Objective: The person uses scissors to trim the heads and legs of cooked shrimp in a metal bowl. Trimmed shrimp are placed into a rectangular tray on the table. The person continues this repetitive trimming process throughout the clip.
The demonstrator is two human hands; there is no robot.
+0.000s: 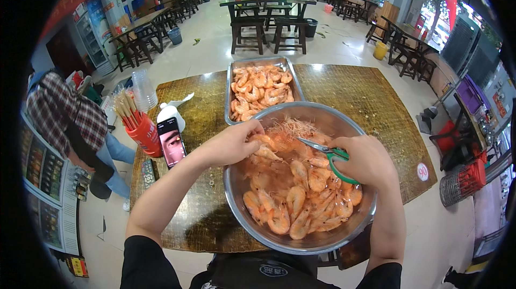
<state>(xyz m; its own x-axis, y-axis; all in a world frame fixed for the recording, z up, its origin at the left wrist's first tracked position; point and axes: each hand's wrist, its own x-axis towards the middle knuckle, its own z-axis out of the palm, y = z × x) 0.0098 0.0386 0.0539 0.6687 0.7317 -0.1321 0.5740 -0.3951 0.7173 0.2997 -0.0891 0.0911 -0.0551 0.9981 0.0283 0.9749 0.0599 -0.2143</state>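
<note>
My left hand (pixel 238 140) pinches a cooked shrimp (pixel 267 153) above the left part of a large steel bowl (pixel 238 208). Green-handled scissors (pixel 342 171) are in my right hand (pixel 365 158), over the bowl's right side. Their pointed blades (pixel 313 144) reach left towards the pinched shrimp without touching it. Whole orange shrimp (pixel 299 200) lie in cloudy liquid in the bowl. A heap of thin cut feelers (pixel 293 128) rests near the far rim. Behind the bowl stands a rectangular steel tray (pixel 229 105) full of shrimp (pixel 261 87).
The bowl sits on a worn wooden table (pixel 342 87). To the left are a smartphone (pixel 172 144), a remote control (pixel 148 173), a red holder of skewers (pixel 144 134), a white bottle (pixel 177 116) and stacked plastic cups (pixel 144 91). A person in a checked shirt (pixel 66 107) stands at the left.
</note>
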